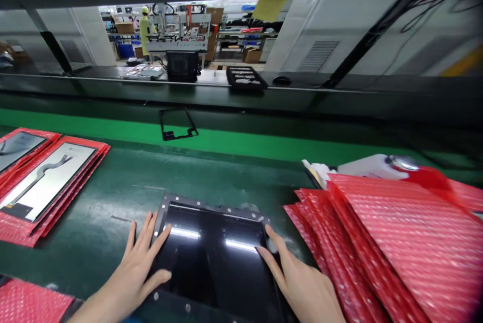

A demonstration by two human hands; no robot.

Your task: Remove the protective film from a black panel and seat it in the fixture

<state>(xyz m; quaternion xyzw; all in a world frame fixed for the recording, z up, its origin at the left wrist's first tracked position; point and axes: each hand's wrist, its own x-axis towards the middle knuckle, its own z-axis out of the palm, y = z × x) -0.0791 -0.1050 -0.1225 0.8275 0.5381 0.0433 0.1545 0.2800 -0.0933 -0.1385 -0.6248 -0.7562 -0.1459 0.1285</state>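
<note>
A glossy black display panel (215, 262) lies in front of me, set in a dark frame (217, 207) with pale round dots along its border. Two bright light reflections cross the glass. My left hand (138, 267) rests on the panel's left edge, fingers spread and thumb over the glass. On the opposite side, my right hand (298, 275) touches the right edge with its thumb and index finger stretched apart; its other fingers are largely hidden. Neither hand is wrapped around the panel.
Red bubble-wrap pouches (407, 232) are piled close to my right hand, with a white bottle (364, 166) behind them. At left, a display with a ribbon cable (56, 172) lies on more red pouches. A thin black frame (178, 124) lies farther back. A black tray (246, 78) sits on the ledge.
</note>
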